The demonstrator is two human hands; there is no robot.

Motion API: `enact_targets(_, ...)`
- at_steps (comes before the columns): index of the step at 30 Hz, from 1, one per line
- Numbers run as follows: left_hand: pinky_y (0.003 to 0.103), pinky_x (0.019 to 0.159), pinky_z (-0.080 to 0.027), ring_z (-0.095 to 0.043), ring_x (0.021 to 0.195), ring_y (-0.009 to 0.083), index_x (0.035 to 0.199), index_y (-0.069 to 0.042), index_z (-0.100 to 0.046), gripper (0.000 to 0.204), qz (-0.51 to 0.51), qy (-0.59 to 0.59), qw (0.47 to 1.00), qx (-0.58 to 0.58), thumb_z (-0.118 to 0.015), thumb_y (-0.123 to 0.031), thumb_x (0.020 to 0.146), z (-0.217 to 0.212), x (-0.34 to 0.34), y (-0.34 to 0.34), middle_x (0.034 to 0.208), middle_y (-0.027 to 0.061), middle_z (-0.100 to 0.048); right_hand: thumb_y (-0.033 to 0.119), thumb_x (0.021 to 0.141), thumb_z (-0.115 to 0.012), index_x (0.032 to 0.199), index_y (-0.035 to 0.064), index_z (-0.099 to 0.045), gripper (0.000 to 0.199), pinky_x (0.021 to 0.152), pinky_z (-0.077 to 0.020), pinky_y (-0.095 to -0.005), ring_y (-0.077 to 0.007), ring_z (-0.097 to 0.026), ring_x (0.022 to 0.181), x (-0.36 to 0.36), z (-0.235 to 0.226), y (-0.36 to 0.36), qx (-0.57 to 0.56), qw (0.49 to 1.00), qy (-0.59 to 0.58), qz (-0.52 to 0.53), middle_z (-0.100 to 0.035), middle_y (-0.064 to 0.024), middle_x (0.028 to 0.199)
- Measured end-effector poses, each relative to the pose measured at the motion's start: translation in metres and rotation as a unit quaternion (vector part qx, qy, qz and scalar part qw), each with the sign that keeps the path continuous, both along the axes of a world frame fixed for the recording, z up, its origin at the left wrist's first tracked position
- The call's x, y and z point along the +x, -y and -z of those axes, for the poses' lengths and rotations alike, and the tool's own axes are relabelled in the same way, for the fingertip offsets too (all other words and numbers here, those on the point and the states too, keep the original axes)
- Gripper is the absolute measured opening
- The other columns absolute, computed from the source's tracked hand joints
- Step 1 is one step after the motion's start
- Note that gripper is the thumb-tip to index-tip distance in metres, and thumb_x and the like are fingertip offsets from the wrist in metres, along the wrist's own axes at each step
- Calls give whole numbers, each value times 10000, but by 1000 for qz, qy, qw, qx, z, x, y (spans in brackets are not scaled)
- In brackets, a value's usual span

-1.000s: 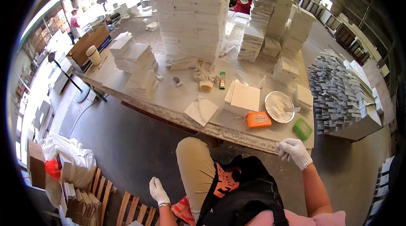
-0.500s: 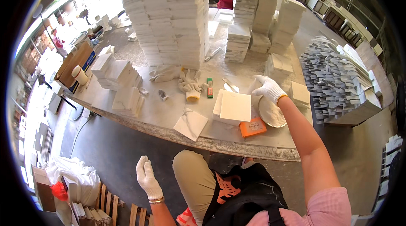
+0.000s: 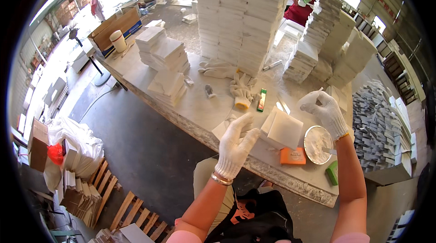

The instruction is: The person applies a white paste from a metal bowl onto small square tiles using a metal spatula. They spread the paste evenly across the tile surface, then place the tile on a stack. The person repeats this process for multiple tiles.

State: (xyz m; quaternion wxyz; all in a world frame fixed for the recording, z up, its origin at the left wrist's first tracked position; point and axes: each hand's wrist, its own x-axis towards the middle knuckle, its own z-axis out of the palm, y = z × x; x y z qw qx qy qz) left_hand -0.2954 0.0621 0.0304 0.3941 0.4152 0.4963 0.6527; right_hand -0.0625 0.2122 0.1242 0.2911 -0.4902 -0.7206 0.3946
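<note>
My left hand (image 3: 237,146), in a white knit glove, is raised over the table's front edge. Its fingers are stretched, the thumb stands apart, and it holds nothing. A marble tile (image 3: 221,130) lies partly hidden behind it. My gloved right hand (image 3: 328,113) hovers beyond a round dish of white powder (image 3: 312,139), its fingers curled together; what they hold, if anything, I cannot make out. Between the hands sits a short stack of pale square tiles (image 3: 282,128). An orange box (image 3: 292,156) is against the stack's near side, touching or close to the dish.
Tall tile stacks (image 3: 240,15) rise at the back, and a lower one (image 3: 165,56) stands left. Spare gloves (image 3: 243,89), a slim green box (image 3: 262,100) and a green block (image 3: 332,173) lie on the table. A co-worker in a red apron (image 3: 303,4) stands beyond.
My left hand has risen from beside my knee to over the table edge. My right hand has curled its fingers. The view has swung left, and the green block now shows.
</note>
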Motion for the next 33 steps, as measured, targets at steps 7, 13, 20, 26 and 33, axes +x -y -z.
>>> enact_targets(7, 335, 985, -511, -619, 1166, 216, 1459, -20, -468, 694, 41, -30, 996, 71, -781, -114, 847, 12, 20, -38, 1323, 150, -613, 244, 789, -832, 976, 69, -751, 269, 795, -500, -314, -167, -613, 861, -72, -7, 31, 21, 979, 89, -181, -662, -50, 956)
enact_targets(13, 289, 872, -543, -662, 981, 152, 1325, -26, -596, 509, -18, -81, 996, 35, -750, -17, 840, 42, -13, -35, 1110, 94, -696, 363, 819, -788, 1088, 91, -750, 384, 843, -500, -354, -244, -617, 896, -106, 25, 9, 14, 940, 169, -297, -670, -93, 966)
enact_targets(20, 263, 842, -533, -633, 927, 85, 1189, 3, -657, 331, -62, 115, 990, -58, -744, -34, 872, 42, -32, -30, 1040, 49, -696, 309, 864, -691, 1170, 50, -709, 401, 937, -496, -350, -298, -637, 1039, -151, 34, -95, -3, 953, 182, -242, -685, -130, 1072)
enact_targets(26, 264, 859, -521, -628, 927, 88, 1183, 16, -656, 336, -71, 142, 984, -81, -758, -84, 879, 45, -33, -35, 1047, 49, -694, 151, 865, -602, 1260, 208, -687, 409, 938, -494, -381, -310, -598, 1133, -189, 107, -169, 215, 899, 277, -262, -649, -117, 1201)
enact_targets(33, 237, 830, -500, -590, 924, 67, 1210, 31, -622, 346, -54, 126, 988, -70, -731, -112, 915, 60, -35, -34, 1062, 26, -660, 162, 891, -609, 1221, 291, -710, 368, 976, -485, -387, -325, -571, 1164, -225, 121, -169, 323, 824, 332, -328, -614, -91, 1249)
